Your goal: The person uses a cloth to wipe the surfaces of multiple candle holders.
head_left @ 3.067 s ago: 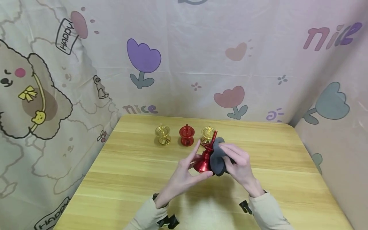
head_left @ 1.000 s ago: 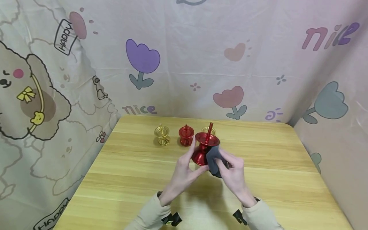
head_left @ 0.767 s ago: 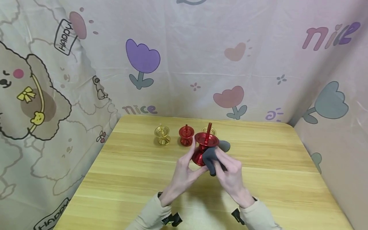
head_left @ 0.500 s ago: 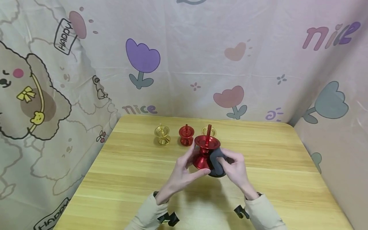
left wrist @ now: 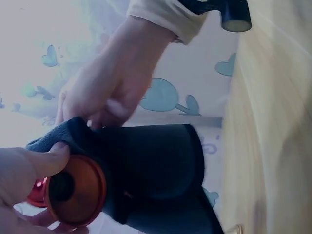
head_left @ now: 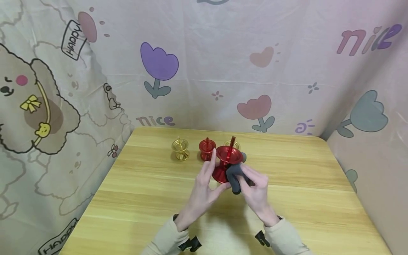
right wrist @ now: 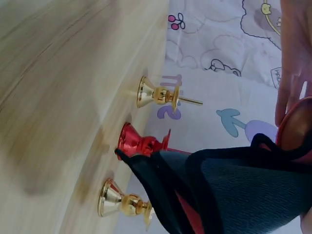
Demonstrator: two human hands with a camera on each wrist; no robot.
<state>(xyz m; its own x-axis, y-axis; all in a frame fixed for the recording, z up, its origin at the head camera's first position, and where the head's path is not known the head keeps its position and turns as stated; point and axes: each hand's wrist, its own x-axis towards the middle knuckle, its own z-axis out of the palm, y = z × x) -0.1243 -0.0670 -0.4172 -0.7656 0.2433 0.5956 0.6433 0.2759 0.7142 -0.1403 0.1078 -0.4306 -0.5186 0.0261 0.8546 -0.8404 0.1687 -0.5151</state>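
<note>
Above the table, my left hand (head_left: 202,186) holds a red metal candle holder (head_left: 224,156) with a dish top and a central spike, fingers at its left side and thumb near the base. The holder leans slightly. My right hand (head_left: 256,189) pinches a dark grey cloth (head_left: 234,177) pressed against the holder's stem and base on the right. In the left wrist view, the round underside of the holder's base (left wrist: 85,195) shows beside the hanging cloth (left wrist: 156,165). The cloth (right wrist: 253,190) covers much of the right wrist view and hides some right fingers.
Behind the hands a row stands on the wooden table (head_left: 143,198): a gold candle holder (head_left: 180,148), a smaller red one (head_left: 207,147) and another gold one (head_left: 235,143), partly hidden by the held holder. A printed curtain (head_left: 197,63) hangs behind the table.
The held holder has gone from a rightward tilt to nearly upright. The cloth has shifted back and forth over its right side and now lies lower, across the stem and base.
</note>
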